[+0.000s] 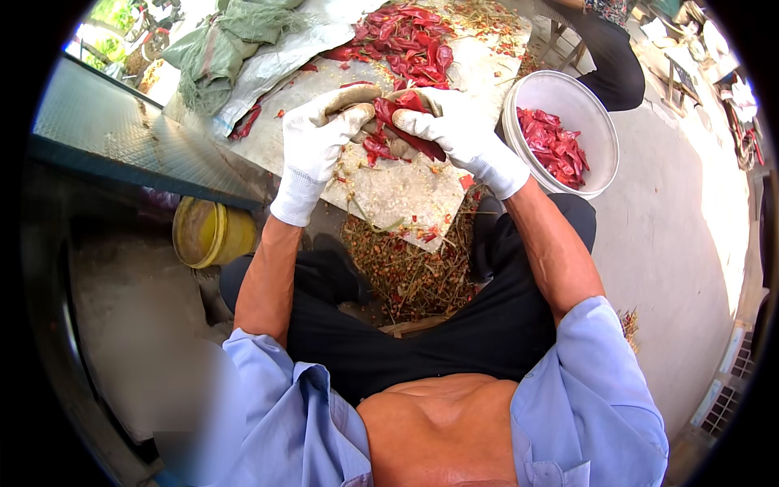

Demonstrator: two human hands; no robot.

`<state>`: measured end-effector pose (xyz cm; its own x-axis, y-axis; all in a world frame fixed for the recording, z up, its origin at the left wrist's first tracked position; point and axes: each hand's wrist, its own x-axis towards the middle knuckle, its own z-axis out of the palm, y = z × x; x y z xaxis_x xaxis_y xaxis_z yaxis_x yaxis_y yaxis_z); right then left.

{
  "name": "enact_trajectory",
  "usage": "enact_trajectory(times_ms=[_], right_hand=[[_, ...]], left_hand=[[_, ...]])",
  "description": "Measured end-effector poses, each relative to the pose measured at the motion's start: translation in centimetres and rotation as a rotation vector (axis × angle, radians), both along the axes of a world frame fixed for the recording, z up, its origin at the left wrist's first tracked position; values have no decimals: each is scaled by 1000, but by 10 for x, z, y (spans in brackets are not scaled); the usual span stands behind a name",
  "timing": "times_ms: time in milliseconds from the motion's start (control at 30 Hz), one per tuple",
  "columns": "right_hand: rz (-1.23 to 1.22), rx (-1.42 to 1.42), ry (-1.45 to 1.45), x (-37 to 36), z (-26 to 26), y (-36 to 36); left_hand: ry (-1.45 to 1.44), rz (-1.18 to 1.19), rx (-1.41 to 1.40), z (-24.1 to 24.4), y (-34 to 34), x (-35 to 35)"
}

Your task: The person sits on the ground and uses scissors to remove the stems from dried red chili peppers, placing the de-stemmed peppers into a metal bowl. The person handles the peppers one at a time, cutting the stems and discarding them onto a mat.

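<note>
Both hands wear white knit gloves with soiled palms and fingertips, and they meet over a low board (389, 189). My right hand (441, 122) grips dried red chilli peppers (424, 141), its thumb lying across them. The curled fingers and thumb of my left hand (328, 119) close at the left edge of the same peppers; its exact hold is partly hidden. Just below the fingers is another red pepper piece (378, 149). Pale seeds and stem bits are scattered over the board. Beyond the hands lies a heap of dried red peppers (408, 42).
At right stands a white bucket (599, 149) holding red pepper pieces (551, 146). A pile of stems and seeds (414, 274) lies between my feet. Leftward are a yellow bucket (237, 234), a metal-faced panel (134, 134) and green woven sacking (213, 58). Another person's leg (614, 67) shows at upper right.
</note>
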<state>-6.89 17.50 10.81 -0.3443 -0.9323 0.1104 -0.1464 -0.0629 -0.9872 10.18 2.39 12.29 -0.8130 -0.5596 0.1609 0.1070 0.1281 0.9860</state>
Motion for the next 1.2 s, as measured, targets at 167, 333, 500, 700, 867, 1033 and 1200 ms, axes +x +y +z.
enact_trajectory(times_ms=[167,333,500,700,867,1033,1200], right_hand=[[91,123,-47,10,9,2],[89,92,20,10,13,7],[74,59,23,11,15,11],[23,30,-134,8,15,17],[-138,-160,-286,-13,12,17],[-162,-207,-369,-20,15,23],[-230,-172,-250,-21,4,19]], left_hand=[[33,23,-410,-2,6,-1],[-23,0,-63,5,16,-1],[124,-114,215,-21,13,3],[227,-4,685,-30,18,-12],[-593,-69,-390,-56,-54,-5],[-754,9,-1126,-127,-68,-13],[-667,70,-966,-166,-77,-31]])
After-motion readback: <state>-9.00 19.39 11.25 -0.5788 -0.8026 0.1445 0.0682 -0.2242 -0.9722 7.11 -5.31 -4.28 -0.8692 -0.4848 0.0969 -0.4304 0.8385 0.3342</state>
